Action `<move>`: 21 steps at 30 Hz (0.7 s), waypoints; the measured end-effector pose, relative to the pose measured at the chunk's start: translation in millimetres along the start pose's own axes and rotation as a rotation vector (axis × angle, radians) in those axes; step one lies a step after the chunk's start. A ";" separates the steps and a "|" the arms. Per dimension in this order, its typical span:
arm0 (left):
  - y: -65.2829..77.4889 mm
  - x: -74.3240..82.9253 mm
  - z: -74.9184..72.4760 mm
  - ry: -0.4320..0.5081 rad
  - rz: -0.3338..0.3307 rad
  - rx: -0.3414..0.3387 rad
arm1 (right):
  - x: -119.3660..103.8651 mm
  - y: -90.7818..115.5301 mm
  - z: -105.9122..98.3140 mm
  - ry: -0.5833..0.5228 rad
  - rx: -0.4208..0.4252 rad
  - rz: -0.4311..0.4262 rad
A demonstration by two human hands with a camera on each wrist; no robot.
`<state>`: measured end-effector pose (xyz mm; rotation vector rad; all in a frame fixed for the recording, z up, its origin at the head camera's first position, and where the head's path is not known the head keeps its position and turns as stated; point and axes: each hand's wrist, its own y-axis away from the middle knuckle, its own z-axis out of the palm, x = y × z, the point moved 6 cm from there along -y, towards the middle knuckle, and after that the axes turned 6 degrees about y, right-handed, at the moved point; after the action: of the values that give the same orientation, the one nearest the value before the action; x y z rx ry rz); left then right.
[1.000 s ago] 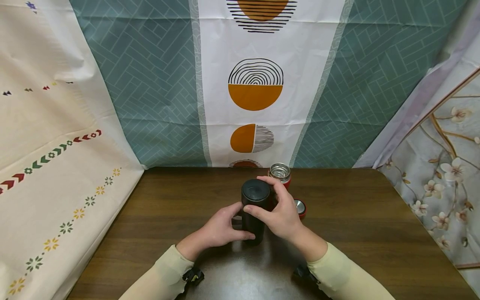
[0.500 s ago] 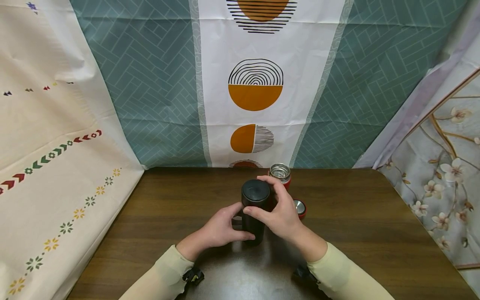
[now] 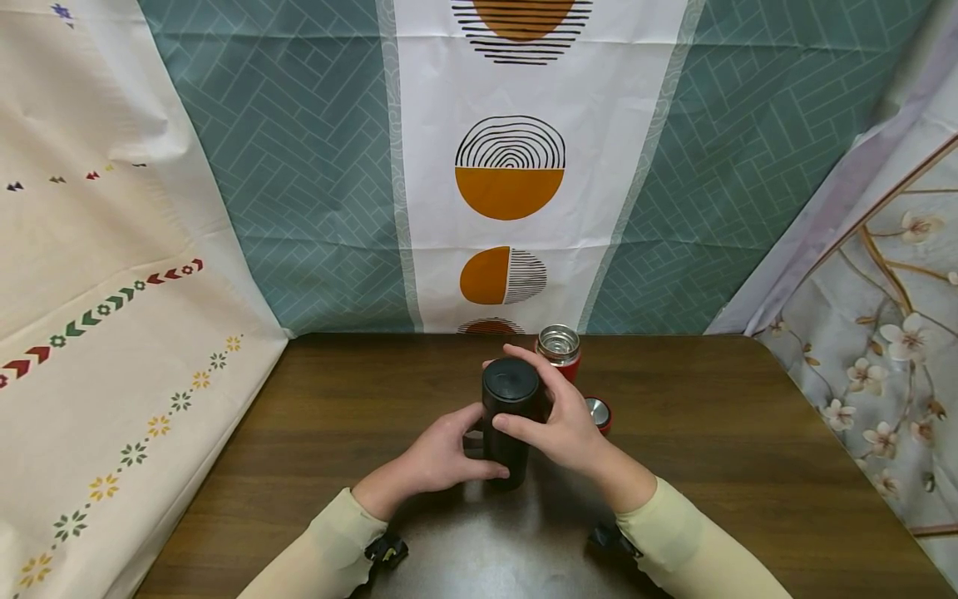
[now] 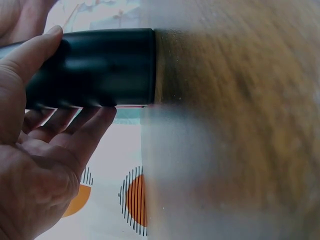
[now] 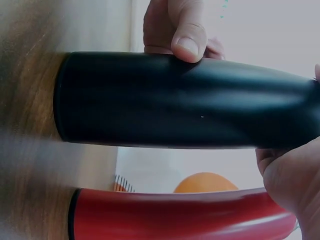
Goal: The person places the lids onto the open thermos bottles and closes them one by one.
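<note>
A black thermos bottle (image 3: 505, 445) stands upright on the wooden table, its dark round lid (image 3: 511, 379) on top. My left hand (image 3: 441, 453) grips its lower body, thumb on the near side and fingers on the far side, as the left wrist view shows. Higher up, my right hand (image 3: 565, 420) holds the bottle near the lid, with thumb in front and fingers reaching round behind. Just behind and to the right is a red thermos (image 3: 566, 367) without a lid, its steel mouth showing. A red-rimmed lid with a silvery inside (image 3: 599, 413) lies beside my right hand.
The brown table (image 3: 718, 466) reaches back to a patterned teal and white cloth (image 3: 509, 191). Hanging cloths also flank the table on the left and right. In the right wrist view the red thermos runs alongside the black one, a small gap apart.
My right hand's fingers have shifted left around the far side of the lid, and its thumb has slid slightly right. My left hand and the black thermos bottle stay in place.
</note>
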<state>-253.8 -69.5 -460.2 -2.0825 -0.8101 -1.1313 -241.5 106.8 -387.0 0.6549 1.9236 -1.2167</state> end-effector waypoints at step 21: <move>-0.7 1.4 0.4 -0.022 0.005 0.009 | -2.3 -1.3 -2.0 0.031 0.041 0.104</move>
<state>-253.5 -68.6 -459.0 -2.0919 -0.8190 -1.1019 -241.8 108.1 -384.0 0.7897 1.8704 -1.1894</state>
